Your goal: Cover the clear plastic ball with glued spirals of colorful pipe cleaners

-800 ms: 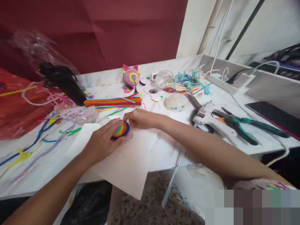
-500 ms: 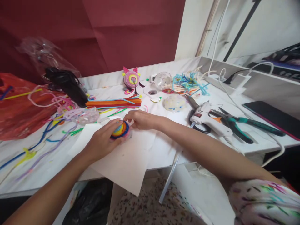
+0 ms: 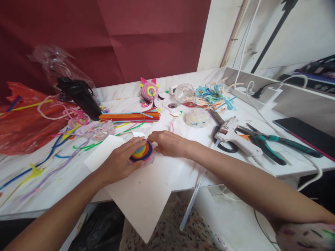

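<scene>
A round disc of coiled pipe cleaners point(image 3: 142, 152), with rings of blue, red, orange and yellow, lies over white paper near the table's front. Under its edge shows a clear, pinkish rim. My left hand point(image 3: 121, 158) is wrapped around the disc's left side, fingers over the top and thumb along the near edge. At the far right edge, my right hand point(image 3: 167, 142) is closed with curled fingers pinching the rim. Its fingertips are partly hidden. The white paper point(image 3: 141, 202) hangs past the table's front edge.
Bundled orange pipe cleaners point(image 3: 131, 116) lie behind my hands, near a pink cat-like ornament point(image 3: 149, 91). A white glue gun point(image 3: 235, 136), green-handled pliers point(image 3: 272, 143) and a phone point(image 3: 306, 134) are at right. Loose pipe cleaners and a red plastic bag point(image 3: 23, 122) lie left.
The view has shifted slightly, so most things appear further right and lower. The paper's front corner has swung left and further down. Both hands stay at the disc.
</scene>
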The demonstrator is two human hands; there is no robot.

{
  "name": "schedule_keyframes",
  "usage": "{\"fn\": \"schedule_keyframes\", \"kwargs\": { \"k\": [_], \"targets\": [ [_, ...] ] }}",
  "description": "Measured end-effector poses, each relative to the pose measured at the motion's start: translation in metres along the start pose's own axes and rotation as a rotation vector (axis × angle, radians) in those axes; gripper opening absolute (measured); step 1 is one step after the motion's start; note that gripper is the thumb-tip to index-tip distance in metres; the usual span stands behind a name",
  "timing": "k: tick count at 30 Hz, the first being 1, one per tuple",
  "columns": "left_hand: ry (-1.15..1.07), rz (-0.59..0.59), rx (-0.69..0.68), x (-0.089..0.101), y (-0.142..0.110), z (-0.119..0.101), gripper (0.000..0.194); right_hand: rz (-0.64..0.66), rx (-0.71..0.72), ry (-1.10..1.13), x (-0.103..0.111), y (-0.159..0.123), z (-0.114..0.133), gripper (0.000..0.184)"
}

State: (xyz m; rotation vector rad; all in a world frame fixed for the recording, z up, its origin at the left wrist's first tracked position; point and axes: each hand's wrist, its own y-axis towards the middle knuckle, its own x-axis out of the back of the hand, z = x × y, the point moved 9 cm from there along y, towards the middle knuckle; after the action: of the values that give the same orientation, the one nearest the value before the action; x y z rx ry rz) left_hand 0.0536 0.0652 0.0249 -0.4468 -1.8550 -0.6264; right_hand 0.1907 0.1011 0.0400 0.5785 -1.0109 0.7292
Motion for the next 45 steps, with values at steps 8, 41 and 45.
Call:
{"fn": "schedule_keyframes", "kwargs": {
  "k": [8, 41, 45],
  "targets": [
    [-0.093, 0.053, -0.097, -0.003, 0.015, -0.004, 0.063, 0.048, -0.161, -0.065, 0.007, -0.018, 0.004, 0.032],
    [0.019, 0.019, -0.177, -0.003, 0.050, -0.026, 0.049, -0.142, -0.065, 0.049, 0.016, -0.026, -0.028, 0.016],
    [0.007, 0.012, -0.156, -0.002, 0.050, -0.026, 0.047, -0.142, -0.036, 0.011, 0.016, -0.026, -0.026, 0.015]
  ]
}}
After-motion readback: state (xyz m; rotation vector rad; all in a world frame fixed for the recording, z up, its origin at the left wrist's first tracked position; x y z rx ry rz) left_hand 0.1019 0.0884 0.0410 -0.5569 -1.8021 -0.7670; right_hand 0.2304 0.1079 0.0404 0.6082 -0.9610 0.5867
